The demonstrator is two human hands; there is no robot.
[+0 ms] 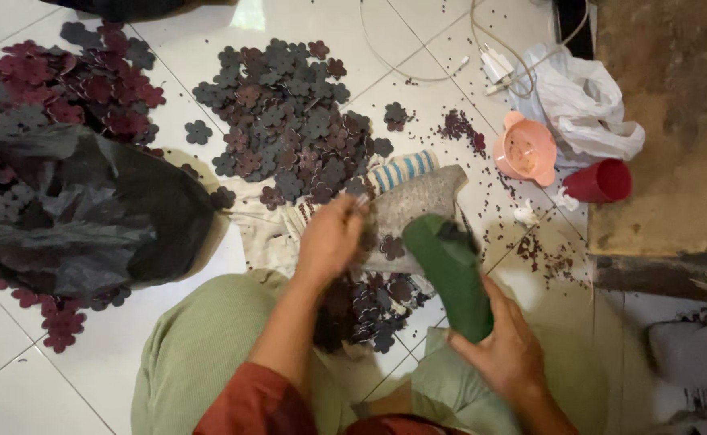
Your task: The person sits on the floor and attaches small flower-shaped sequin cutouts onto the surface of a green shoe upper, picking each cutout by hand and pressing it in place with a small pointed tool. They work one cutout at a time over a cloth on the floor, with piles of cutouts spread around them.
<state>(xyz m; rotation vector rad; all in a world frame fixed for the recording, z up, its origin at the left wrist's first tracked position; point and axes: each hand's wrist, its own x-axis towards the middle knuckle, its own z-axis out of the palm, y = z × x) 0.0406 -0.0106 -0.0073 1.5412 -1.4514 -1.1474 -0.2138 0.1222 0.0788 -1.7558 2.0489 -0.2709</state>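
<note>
1. Head view: the person sits on a white tiled floor point(450, 24), knees in pale green cloth at the bottom edge.
2. The right hand point(505, 350) is clenched round the lower end of a dark green tool point(450, 270), which slants up and to the left over a grey pad point(414, 205).
3. The left hand point(331, 238) hangs over the pad's left edge; its fingers point(352, 208) are pinched together at the tips, but what they grasp is too blurred to tell.
4. One dark flower piece point(391, 246) lies on the pad, just left of the tool's head.
5. A small heap of cut flowers point(374, 306) lies on the floor between the knees, below the pad.
6. A striped cloth point(402, 171) lies under the pad's upper edge.
7. A large pile of grey and maroon flowers point(289, 121) spreads over the floor above the hands.
8. A black bag point(88, 217) lies at the left edge, with more maroon flowers point(64, 80) above it.
9. To the right, a pink bowl point(524, 151) stands just beside a red cup point(599, 181) lying on its side and a white bag point(587, 101).
10. Tiny dark scraps point(543, 254) are scattered over the tiles near them.
</note>
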